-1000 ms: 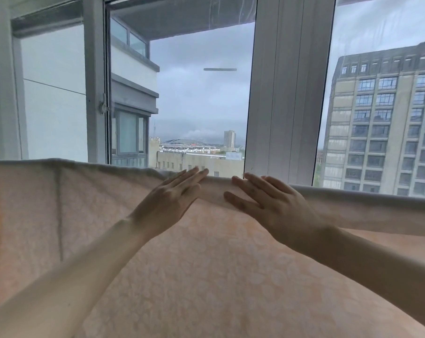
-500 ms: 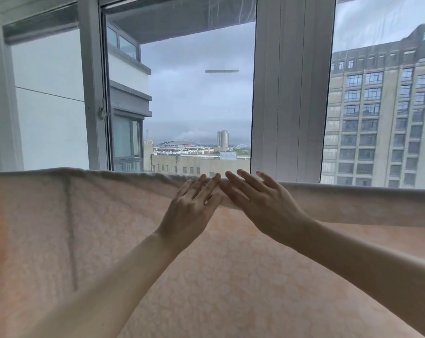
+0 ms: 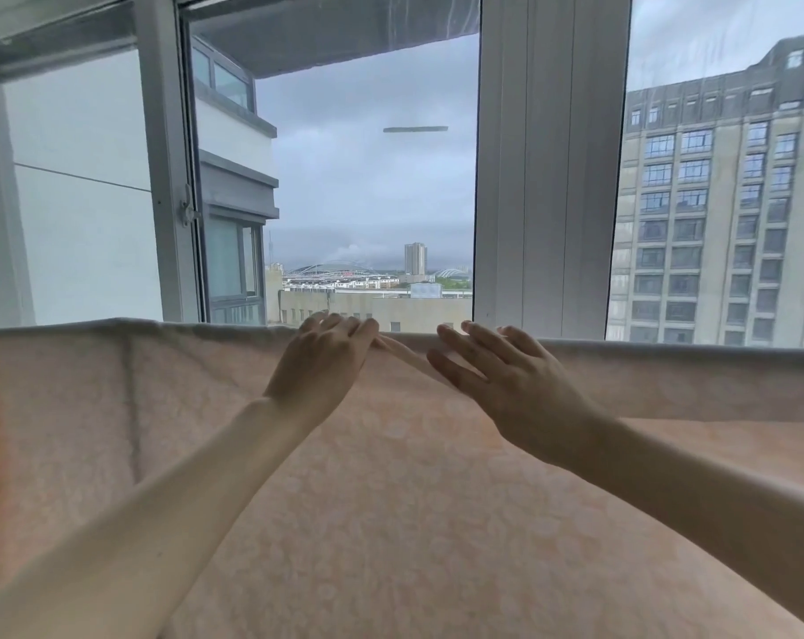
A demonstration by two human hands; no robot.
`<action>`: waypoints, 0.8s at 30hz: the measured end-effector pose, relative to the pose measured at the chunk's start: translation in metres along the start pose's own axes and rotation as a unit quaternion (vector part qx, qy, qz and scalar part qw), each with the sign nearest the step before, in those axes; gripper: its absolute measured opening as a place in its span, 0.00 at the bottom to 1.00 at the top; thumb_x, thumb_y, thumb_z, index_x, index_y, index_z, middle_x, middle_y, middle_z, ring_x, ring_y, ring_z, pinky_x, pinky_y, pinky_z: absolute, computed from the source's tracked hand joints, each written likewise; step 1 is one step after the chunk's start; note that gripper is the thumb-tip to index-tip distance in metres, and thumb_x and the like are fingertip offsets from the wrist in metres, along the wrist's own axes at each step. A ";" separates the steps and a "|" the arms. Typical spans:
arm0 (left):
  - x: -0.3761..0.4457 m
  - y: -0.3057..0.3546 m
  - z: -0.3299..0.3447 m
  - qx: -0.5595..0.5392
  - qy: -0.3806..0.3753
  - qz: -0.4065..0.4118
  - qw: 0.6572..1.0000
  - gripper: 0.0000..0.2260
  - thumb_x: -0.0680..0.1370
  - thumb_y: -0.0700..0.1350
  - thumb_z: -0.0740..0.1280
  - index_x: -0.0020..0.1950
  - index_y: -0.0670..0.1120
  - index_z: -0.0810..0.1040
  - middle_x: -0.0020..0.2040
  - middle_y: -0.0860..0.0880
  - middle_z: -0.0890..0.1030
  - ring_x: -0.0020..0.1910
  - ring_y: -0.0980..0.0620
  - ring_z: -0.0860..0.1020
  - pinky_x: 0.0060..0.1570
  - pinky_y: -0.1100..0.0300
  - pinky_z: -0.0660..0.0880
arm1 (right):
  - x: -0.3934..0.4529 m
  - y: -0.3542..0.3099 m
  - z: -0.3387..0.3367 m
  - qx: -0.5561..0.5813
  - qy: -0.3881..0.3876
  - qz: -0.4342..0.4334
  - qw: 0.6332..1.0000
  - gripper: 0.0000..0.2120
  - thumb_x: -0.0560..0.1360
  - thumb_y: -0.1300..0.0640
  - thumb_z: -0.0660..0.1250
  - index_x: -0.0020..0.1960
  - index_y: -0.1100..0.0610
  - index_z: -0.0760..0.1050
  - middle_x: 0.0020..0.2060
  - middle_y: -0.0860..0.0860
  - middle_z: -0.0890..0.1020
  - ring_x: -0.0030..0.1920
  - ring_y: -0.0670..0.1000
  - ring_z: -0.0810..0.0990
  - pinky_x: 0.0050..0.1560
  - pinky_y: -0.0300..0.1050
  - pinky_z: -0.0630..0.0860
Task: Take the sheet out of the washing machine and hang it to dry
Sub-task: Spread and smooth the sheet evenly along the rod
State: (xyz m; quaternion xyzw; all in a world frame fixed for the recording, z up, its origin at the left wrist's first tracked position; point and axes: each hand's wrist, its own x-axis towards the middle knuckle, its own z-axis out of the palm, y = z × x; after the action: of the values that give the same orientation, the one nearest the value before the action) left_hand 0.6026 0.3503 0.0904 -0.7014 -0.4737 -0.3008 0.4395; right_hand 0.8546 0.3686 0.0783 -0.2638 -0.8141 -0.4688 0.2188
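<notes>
A pale peach sheet (image 3: 391, 523) with a faint round pattern hangs across the whole width of the view, folded over a horizontal line that the cloth hides. My left hand (image 3: 319, 368) lies flat on the sheet just below its top fold, fingers together and reaching the fold. My right hand (image 3: 506, 380) is a little to the right, fingers spread, palm towards the cloth near a diagonal crease. Neither hand grips anything. The washing machine is out of view.
Right behind the sheet stands a large window with a white frame post (image 3: 547, 168) in the middle and a latch (image 3: 189, 212) on the left frame. High-rise buildings and grey sky show through the glass.
Both hands came together at the top fold half a second ago and have since parted slightly sideways along it. The view has tilted a little, so the sheet's top edge sits lower.
</notes>
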 end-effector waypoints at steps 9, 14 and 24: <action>-0.037 -0.042 0.002 0.000 -0.066 0.149 0.987 0.24 0.77 0.34 0.68 0.72 0.43 0.68 0.77 0.45 0.63 0.74 0.47 0.65 0.71 0.51 0.64 | -0.001 0.004 -0.005 0.006 -0.032 -0.008 0.999 0.28 0.74 0.62 0.52 0.74 0.54 0.64 0.73 0.58 0.66 0.69 0.59 0.70 0.62 0.56 0.72; -0.053 -0.037 0.007 0.022 -0.037 0.127 0.991 0.22 0.74 0.31 0.70 0.66 0.42 0.73 0.75 0.41 0.65 0.72 0.40 0.67 0.69 0.44 0.63 | 0.004 -0.004 -0.007 0.002 -0.038 0.003 0.999 0.30 0.72 0.61 0.56 0.74 0.54 0.65 0.72 0.59 0.67 0.69 0.61 0.70 0.63 0.59 0.70; -0.047 -0.031 0.013 0.037 -0.050 0.057 0.996 0.13 0.76 0.37 0.68 0.54 0.51 0.71 0.74 0.39 0.66 0.66 0.31 0.71 0.62 0.30 0.68 | 0.040 -0.028 0.009 0.021 -0.038 0.001 0.999 0.31 0.72 0.61 0.66 0.74 0.55 0.64 0.73 0.59 0.66 0.70 0.61 0.69 0.65 0.62 0.69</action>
State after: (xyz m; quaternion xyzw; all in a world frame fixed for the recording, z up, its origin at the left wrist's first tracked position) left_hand 0.5562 0.3489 0.0559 -0.7247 -0.4652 -0.2220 0.4573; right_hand 0.8056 0.3735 0.0803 -0.2776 -0.8312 -0.4412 0.1932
